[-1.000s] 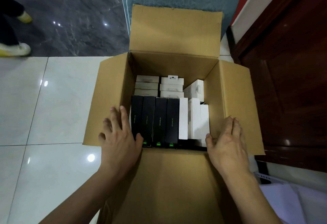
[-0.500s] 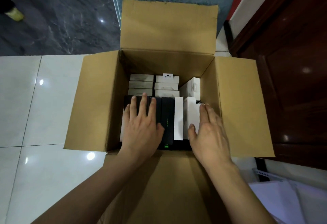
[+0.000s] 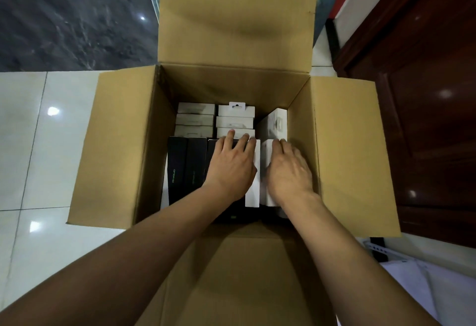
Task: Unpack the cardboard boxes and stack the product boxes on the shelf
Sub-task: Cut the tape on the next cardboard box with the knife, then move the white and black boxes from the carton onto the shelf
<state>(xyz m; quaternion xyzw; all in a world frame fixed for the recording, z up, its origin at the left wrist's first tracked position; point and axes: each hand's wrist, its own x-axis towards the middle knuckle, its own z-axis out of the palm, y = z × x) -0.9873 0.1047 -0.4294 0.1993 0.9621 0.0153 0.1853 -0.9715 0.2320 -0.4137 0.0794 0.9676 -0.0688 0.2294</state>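
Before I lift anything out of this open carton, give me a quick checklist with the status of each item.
1. All four flaps folded out of the cardboard box: ok.
2. Left hand in place: ok, it lies across a black product box neighbour and the tall white box.
3. Right hand in place: ok, it rests on the white boxes at the right.
4. Fingers hooked over the far ends of the boxes: cannot tell, the tips are hidden.
5. Back-row small white boxes out of the way of the lift: ok, they sit behind the hands.
6. Shelf ready to receive: cannot tell, it is not in view.
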